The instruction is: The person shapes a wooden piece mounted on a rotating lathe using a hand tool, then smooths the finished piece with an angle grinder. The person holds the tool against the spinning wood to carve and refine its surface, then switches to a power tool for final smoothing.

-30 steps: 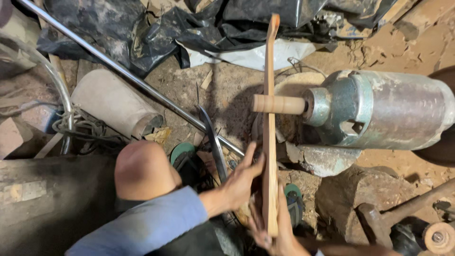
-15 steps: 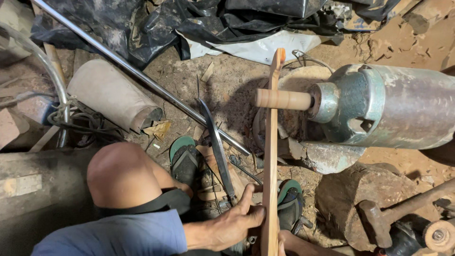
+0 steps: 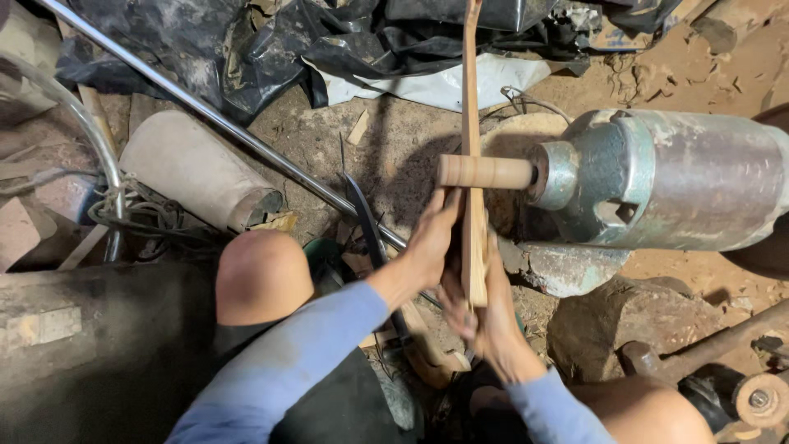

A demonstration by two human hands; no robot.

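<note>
I see both my left hand [image 3: 429, 240] and right hand [image 3: 485, 308] grasping the wooden strip [image 3: 471, 123], pressed against the lathe's wooden spindle [image 3: 485, 172].

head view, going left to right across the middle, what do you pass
coiled cord → pale cylinder → steel rod → left hand → wooden slat → wooden spindle → grey metal motor housing

1. The wooden strip [image 3: 470, 148] was pale tan.
2. The motor housing [image 3: 682, 177] was dull grey-green, perhaps stained.
3. The sleeves [image 3: 288, 362] were light blue.
4. The plastic sheet [image 3: 246, 49] was black.
</note>
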